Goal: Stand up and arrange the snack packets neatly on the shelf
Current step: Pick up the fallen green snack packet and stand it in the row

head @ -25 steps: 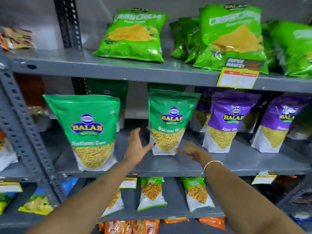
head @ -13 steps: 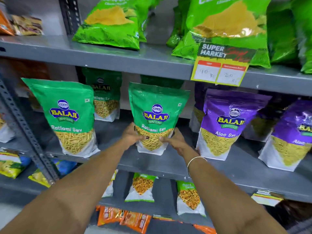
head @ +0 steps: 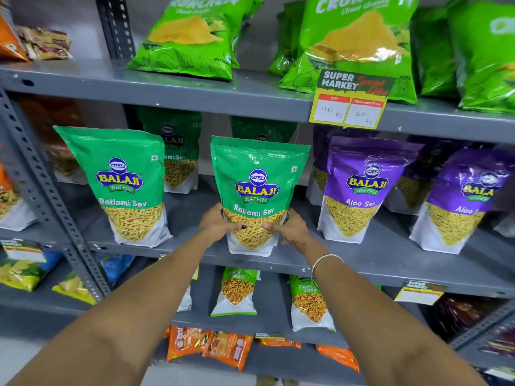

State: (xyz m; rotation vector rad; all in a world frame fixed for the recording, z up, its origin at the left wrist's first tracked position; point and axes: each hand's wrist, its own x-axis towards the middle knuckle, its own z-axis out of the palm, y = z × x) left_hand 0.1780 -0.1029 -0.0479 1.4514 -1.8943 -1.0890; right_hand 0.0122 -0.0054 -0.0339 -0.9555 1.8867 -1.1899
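The green Ratlami Sev packet (head: pixel 257 195) stands upright in the middle of the grey middle shelf (head: pixel 362 260), its white base on the shelf close to the front edge. Half a second ago both hands were already on it; the grip looks the same now, and the packet sits as upright as it did then. A second ago the hands were open and just short of it.

The left hand (head: pixel 216 225) cups the packet's lower left edge, thumb laid across the front with its dark-painted nail showing. The right hand (head: pixel 289 228) mirrors it on the lower right edge, thumb on the front; the fingers of both wrap round behind, so the packet is pinched between the two hands. Both forearms reach straight in from below, a thin bangle (head: pixel 324 263) on the right wrist.

To its left stands a second Ratlami Sev packet (head: pixel 124 188), well apart. To the right stands a purple Aloo Sev packet (head: pixel 362 190). Above, a price tag (head: pixel 351 100) hangs from the upper shelf edge under bright green Crunchem bags (head: pixel 195 34).
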